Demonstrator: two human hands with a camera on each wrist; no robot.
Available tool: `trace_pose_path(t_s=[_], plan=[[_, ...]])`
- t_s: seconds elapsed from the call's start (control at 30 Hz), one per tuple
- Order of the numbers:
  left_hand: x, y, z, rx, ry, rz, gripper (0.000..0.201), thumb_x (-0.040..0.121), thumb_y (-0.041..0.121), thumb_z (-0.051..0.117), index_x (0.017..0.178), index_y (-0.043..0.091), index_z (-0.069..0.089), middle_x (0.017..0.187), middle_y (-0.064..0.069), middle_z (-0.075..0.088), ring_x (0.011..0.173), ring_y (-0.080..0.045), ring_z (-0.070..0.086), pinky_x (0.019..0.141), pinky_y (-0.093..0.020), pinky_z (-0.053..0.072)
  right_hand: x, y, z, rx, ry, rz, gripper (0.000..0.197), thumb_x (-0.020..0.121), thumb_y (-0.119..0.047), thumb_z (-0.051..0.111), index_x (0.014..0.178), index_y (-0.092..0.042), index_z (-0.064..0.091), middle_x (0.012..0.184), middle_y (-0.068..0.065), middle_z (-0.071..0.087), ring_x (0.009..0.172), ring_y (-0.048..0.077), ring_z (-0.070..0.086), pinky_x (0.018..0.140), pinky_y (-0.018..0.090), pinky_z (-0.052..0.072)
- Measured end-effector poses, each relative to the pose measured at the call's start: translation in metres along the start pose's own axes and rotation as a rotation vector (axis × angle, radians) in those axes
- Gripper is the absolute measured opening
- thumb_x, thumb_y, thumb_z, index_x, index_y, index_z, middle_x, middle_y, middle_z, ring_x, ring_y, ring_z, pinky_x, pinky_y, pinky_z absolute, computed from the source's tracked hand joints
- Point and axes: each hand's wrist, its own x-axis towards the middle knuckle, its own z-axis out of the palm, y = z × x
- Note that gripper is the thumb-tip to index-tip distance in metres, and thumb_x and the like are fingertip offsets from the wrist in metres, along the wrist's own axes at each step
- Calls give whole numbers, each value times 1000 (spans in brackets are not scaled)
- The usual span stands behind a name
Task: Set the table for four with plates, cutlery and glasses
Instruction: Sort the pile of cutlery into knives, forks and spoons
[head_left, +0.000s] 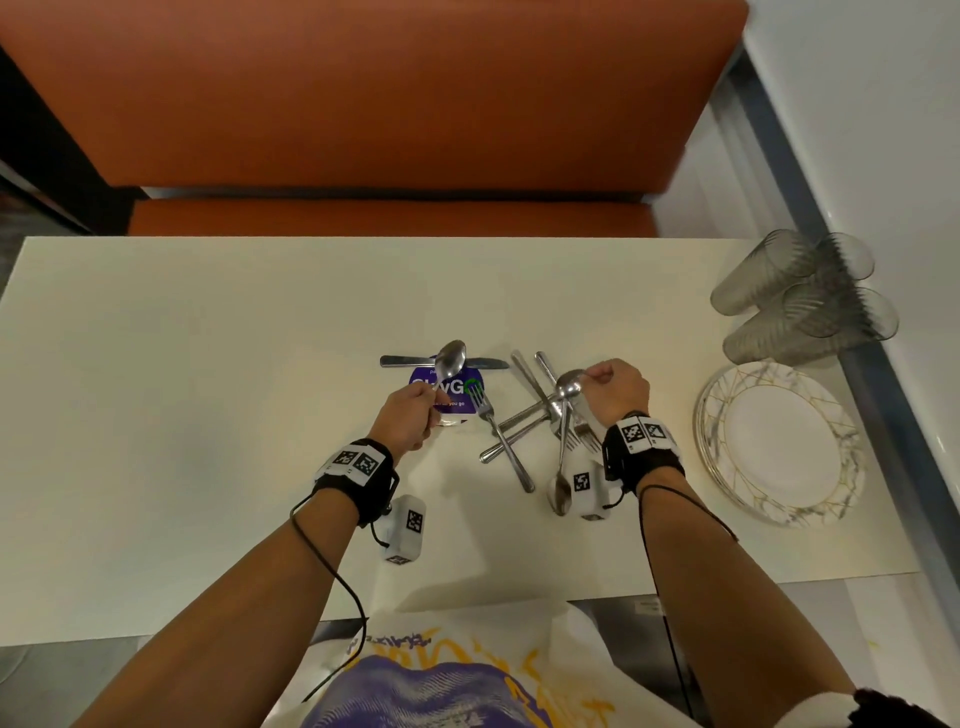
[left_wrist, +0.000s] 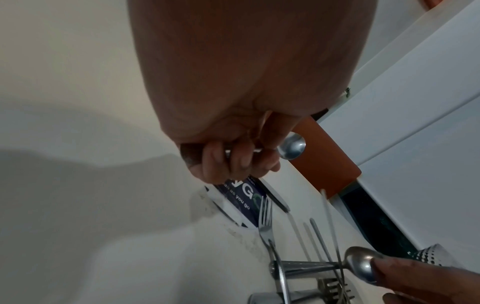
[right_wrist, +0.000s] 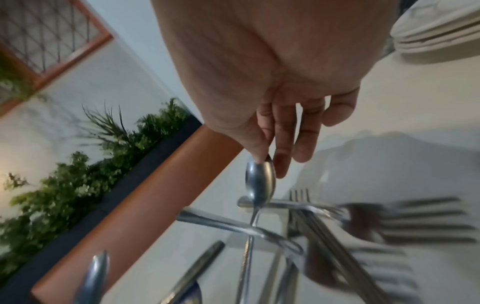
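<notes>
White table (head_left: 208, 364) before orange bench (head_left: 363, 93), left hand (head_left: 402, 423) gripping spoon (head_left: 450, 359), right hand (head_left: 615, 387) pinching second spoon (head_left: 569, 387) above cutlery pile (head_left: 519, 431)

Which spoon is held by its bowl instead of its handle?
The spoon in the right hand, over the cutlery pile: fingers pinch its bowl. The left hand grips its spoon by the handle.

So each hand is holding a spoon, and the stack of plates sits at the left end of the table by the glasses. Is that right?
Not quite. The plates sit at the right end of the table, near the glasses, as the head view shows. The rest holds: the left hand grips one spoon by its handle, and the right hand pinches another spoon by its bowl.
</notes>
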Motion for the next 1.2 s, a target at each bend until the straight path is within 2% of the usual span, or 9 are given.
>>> trace_pose_path(t_s=[0.27, 0.37, 0.47, 0.7, 0.83, 0.9, 1.0, 1.13, 1.2], plan=[[-8, 16, -1, 4, 31, 86, 26, 102, 11, 43, 100, 8, 69, 72, -5, 64, 47, -12, 49, 37, -19, 32, -16, -40, -42, 164, 191, -242, 10, 94, -17, 66, 103, -13, 65, 95, -1, 67, 80, 17, 59, 73, 21, 41], [-11, 21, 2, -34, 1, 136, 27, 103, 7, 43, 101, 3, 70, 82, -13, 73, 69, -24, 67, 49, -27, 49, -30, -62, -42, 226, 185, -337, 8, 93, -18, 68, 101, -15, 66, 92, -4, 67, 72, 4, 56, 64, 7, 39], [-14, 26, 6, -75, -9, 155, 28, 104, 6, 45, 106, -5, 70, 95, -22, 76, 85, -32, 73, 64, -32, 61, -46, -82, -30, 287, 119, -408, 6, 91, -17, 70, 97, -15, 68, 89, -4, 69, 74, 4, 60, 65, 4, 44], [-39, 32, 6, -103, -176, 217, 29, 104, 2, 41, 105, -3, 70, 94, -23, 77, 87, -37, 77, 78, -43, 61, -74, -105, 18, 266, 14, -435, 5, 91, -16, 70, 94, -19, 66, 85, -2, 70, 76, 7, 62, 62, 4, 43], [-50, 29, 2, -112, -244, 201, 29, 106, 5, 41, 110, 0, 70, 84, -17, 76, 68, -30, 69, 60, -35, 55, -80, -105, 33, 239, 67, -441, 7, 90, -15, 69, 97, -16, 67, 95, -2, 67, 82, 12, 61, 73, 21, 51], [-50, 25, 0, -138, -246, 180, 27, 106, 7, 44, 110, 4, 71, 79, -12, 73, 60, -25, 61, 56, -33, 46, -82, -104, 34, 258, 32, -394, 13, 91, -14, 68, 104, -16, 66, 96, 0, 67, 83, 15, 64, 72, 22, 54], [-49, 22, -2, -155, -286, 171, 27, 107, 10, 46, 113, 5, 71, 85, -14, 73, 61, -25, 62, 57, -35, 48, -82, -101, 33, 278, -7, -368, 13, 91, -12, 66, 103, -15, 71, 88, -1, 71, 81, 18, 70, 76, 38, 63], [-50, 22, -4, -140, -379, 160, 29, 109, 11, 44, 119, 1, 69, 96, -19, 75, 84, -36, 74, 83, -49, 62, -80, -98, 25, 261, -15, -408, 13, 91, -9, 67, 96, -13, 78, 81, -2, 73, 75, 20, 72, 81, 41, 62], [-49, 23, -3, -109, -393, 154, 29, 109, 12, 44, 119, 1, 68, 92, -16, 73, 75, -31, 71, 71, -42, 61, -79, -95, 24, 267, -17, -410, 13, 90, -10, 68, 96, -12, 79, 81, 0, 75, 74, 21, 72, 81, 44, 62]])
